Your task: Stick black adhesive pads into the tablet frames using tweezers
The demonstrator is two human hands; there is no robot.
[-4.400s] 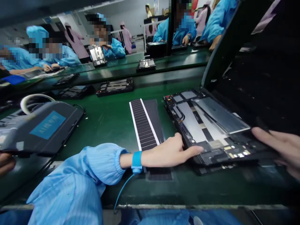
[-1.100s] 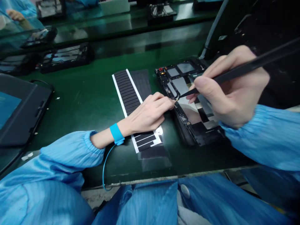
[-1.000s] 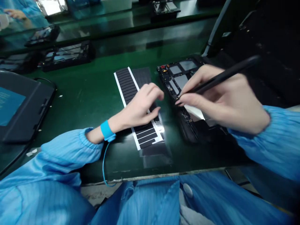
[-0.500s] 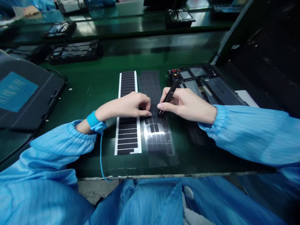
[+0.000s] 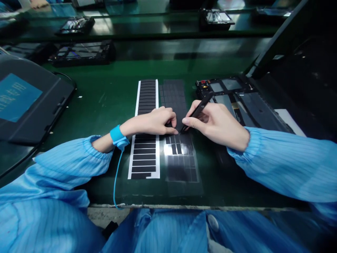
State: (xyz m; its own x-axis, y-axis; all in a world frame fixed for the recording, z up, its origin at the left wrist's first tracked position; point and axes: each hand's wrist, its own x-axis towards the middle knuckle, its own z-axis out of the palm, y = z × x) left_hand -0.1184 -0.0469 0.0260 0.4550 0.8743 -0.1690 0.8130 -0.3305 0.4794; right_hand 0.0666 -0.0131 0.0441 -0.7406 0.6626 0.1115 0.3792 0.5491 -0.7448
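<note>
Fingers (image 5: 170, 129) of our left hand (image 5: 155, 122) curl narrowly and hold nothing, their tips pressing on the clear sheet of small black rectangular pads (image 5: 181, 165), just beside the slim black tweezers (image 5: 197, 111). Our right hand (image 5: 217, 123) pinches those tweezers like a pen, so the fine tips angle steeply down to the sheet's upper row of pads, a grip that seems chosen for picking at such small pieces. The left fingertips appear to steady the sheet against sliding. Just left of it, a long white-edged strip of black pads (image 5: 144, 154) runs beneath our left hand. Both lie flat on the green counter (image 5: 105, 91), within easy reach of the opened black tablet frame (image 5: 223, 84) beyond our right hand. A bright blue wrist strap (image 5: 118, 135) circles our left wrist, trailing a thin blue cord (image 5: 115, 179).
</note>
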